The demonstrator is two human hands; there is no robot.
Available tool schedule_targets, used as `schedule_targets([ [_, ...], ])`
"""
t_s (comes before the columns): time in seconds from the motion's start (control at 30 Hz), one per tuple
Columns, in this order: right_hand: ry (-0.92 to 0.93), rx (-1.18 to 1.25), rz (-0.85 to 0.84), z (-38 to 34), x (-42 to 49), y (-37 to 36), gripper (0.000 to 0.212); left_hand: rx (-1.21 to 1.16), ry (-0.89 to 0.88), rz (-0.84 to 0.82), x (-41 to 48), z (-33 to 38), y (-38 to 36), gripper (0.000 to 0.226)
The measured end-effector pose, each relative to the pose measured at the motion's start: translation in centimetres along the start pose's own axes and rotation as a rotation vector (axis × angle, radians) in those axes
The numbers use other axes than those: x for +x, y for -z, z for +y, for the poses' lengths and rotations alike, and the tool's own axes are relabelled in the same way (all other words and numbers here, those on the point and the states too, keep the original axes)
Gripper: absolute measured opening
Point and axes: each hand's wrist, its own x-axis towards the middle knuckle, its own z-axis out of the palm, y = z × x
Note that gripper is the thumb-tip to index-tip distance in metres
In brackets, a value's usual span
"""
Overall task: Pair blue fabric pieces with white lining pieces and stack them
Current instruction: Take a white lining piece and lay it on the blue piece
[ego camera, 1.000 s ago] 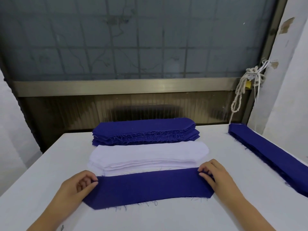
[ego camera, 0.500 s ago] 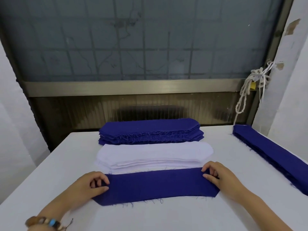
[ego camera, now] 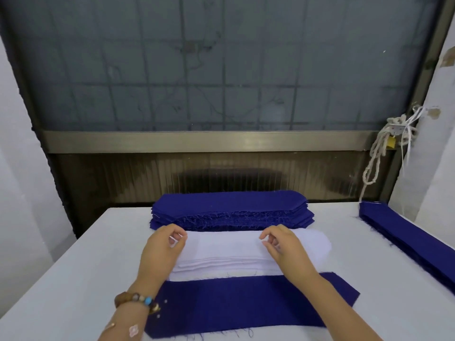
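The white lining stack [ego camera: 229, 254] lies on the table [ego camera: 98, 267], between the blue fabric stack [ego camera: 231, 207] behind and one flat blue fabric piece [ego camera: 246, 301] in front. The left hand [ego camera: 163, 247] and right hand [ego camera: 285, 249] curl their fingers on its top sheet, apparently pinching it. The sheet looks thin, limp and light, so it is best lifted near both ends, one layer only.
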Motion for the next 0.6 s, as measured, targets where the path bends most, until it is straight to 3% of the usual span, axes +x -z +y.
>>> schedule_targets([
  [0.2, -0.018, 0.079, -0.117, -0.2, 2.4, -2.9, 0.005, 0.148, -0.044, 0.010, 0.0, -1.0, -2.0, 0.005],
  [0.43, 0.004, -0.006, -0.051, 0.8, 2.1, -4.5, 0.004, 0.118, -0.106, 0.048, -0.4, -1.9, -2.2, 0.014],
  [0.6, 0.047, -0.055, -0.033, 0.7, 1.9, -4.5, 0.013, 0.262, -0.102, 0.088, -0.4, -1.8, -2.2, 0.022],
])
